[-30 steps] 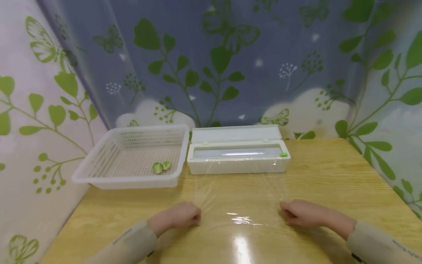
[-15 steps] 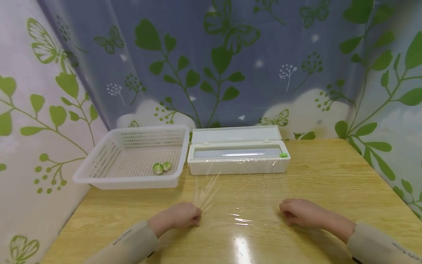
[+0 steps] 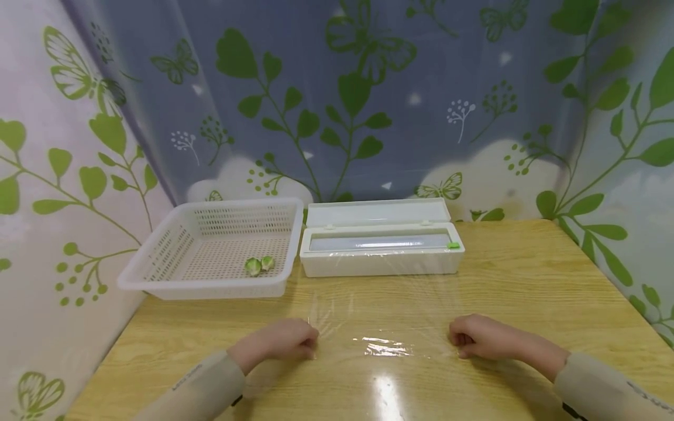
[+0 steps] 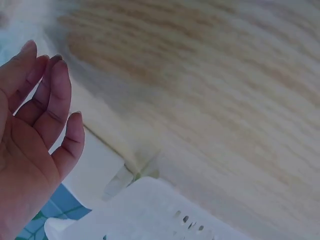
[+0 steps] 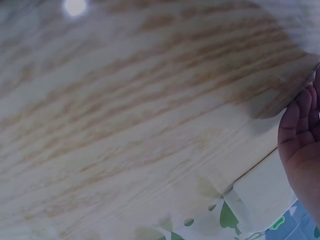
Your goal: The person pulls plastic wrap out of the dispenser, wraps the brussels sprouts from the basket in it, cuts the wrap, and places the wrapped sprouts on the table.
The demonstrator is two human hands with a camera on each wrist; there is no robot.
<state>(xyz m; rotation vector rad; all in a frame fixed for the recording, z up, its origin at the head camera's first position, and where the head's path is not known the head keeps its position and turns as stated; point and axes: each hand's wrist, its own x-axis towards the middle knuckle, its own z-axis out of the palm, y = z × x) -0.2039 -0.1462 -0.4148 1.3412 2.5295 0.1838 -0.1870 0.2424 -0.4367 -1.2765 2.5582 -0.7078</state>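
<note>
A sheet of clear cling film [image 3: 387,348] stretches from a white dispenser box [image 3: 381,266] toward me, low over the table. My left hand [image 3: 286,339] pinches its near left corner between thumb and fingers, and creases fan out from there. At the near right corner, my right hand [image 3: 487,337] grips the film with curled fingers. The box's lid [image 3: 379,214] is raised, and the pale roll [image 3: 379,242] shows inside. On the box's front right rim sits a green slide cutter [image 3: 453,245]. Both wrist views show curled fingers, but the film there is hard to make out.
Left of the box stands a white perforated basket [image 3: 210,288], its edge close to it. Two small green Brussels sprouts [image 3: 253,266] lie in its near right part. Leaf-patterned curtain [image 3: 316,117] hangs behind and at both sides of the wooden table [image 3: 526,280].
My left hand has shifted slightly left and my right hand slightly right. Creases and glints on the film have changed. Box and basket stand where they were.
</note>
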